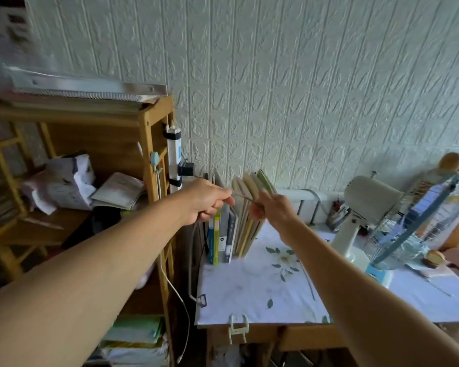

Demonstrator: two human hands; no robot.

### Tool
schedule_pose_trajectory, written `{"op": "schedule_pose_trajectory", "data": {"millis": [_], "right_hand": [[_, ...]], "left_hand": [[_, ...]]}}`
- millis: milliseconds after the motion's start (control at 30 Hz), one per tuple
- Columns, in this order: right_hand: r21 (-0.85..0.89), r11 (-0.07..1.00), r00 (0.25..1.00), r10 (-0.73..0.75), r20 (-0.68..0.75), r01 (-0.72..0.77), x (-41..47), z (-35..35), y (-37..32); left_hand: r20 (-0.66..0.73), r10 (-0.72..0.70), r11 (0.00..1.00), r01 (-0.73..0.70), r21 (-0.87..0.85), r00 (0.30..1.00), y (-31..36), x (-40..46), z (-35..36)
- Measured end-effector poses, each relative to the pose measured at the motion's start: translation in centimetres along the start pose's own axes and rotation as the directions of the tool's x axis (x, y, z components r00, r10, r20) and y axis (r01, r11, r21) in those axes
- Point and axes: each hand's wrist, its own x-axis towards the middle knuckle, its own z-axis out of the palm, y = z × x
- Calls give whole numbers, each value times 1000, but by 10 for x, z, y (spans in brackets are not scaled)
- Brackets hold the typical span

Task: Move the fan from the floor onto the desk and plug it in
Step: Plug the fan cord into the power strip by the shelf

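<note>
The fan (371, 221), white-bodied with a blue-rimmed wire cage, stands on the desk (263, 292) at the right. Its grey cord (243, 196) runs taut between my two hands above the desk's left end. My left hand (207, 200) is closed around the cord, and a length of cord hangs down from it beside the desk. My right hand (273, 210) pinches the same cord a little to the right. A white power strip (174, 160) is strapped upright to the side of the wooden shelf, just above my left hand, with a black adapter plugged in.
A row of upright books (233, 229) stands on the desk under my hands. The wooden shelf (90, 165) at left holds papers and notebooks. A white cable (175, 292) dangles down its side. A white floral cloth covers the desk; small items lie near the fan.
</note>
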Motion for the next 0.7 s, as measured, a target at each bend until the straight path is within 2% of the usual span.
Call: {"op": "schedule_pose_trajectory", "data": {"millis": [33,67,100,133,200,233,267,300,367,433,467,533,600,633,700], "right_hand": [[43,997,994,-70,81,67,-6,11,-9],[24,993,988,-115,100,113,-9,17,-17],[-36,992,992,-116,46,117,-9,17,-22],[-116,990,993,-91,-76,81,-9,11,-24],[-256,965,929,-40,-367,-59,-6,-10,-18],[-257,959,884,-13,-468,-122,-8,-19,-15],[-220,965,860,14,-510,-146,-10,-25,-14],[-172,976,877,39,-479,-137,-14,-24,-16],[-104,992,977,44,-208,-66,-22,-9,-25],[-93,996,998,-4,67,10,-27,10,-34],[-91,995,995,-29,98,38,-27,16,-37],[-39,999,999,-10,-39,8,-22,13,-41],[34,998,967,68,-247,-61,-18,2,-37],[103,992,947,107,-302,-79,-17,-3,-33],[285,956,949,152,-277,-70,-17,-4,-29]], "left_hand": [[-7,15,1000,-15,20,1000,0,-3,2],[-9,28,999,-27,31,1000,0,-6,3],[-6,36,999,-36,28,999,0,-9,2],[5,40,999,-40,16,999,-1,-12,-1],[33,39,999,-39,0,999,-3,-19,-10],[45,36,999,-36,5,998,-5,-22,-15],[49,34,999,-35,15,998,-6,-23,-17],[48,37,999,-38,21,998,-8,-24,-19],[33,52,999,-52,14,998,-9,-23,-16],[12,75,997,-76,24,997,-8,-23,-13],[5,89,995,-89,34,996,-8,-23,-12],[18,123,990,-124,69,992,-9,-26,-17],[35,185,946,-188,263,982,-9,-31,-24],[30,228,877,-219,428,973,-10,-32,-28],[-23,330,678,-220,701,944,-9,-30,-33]]}}
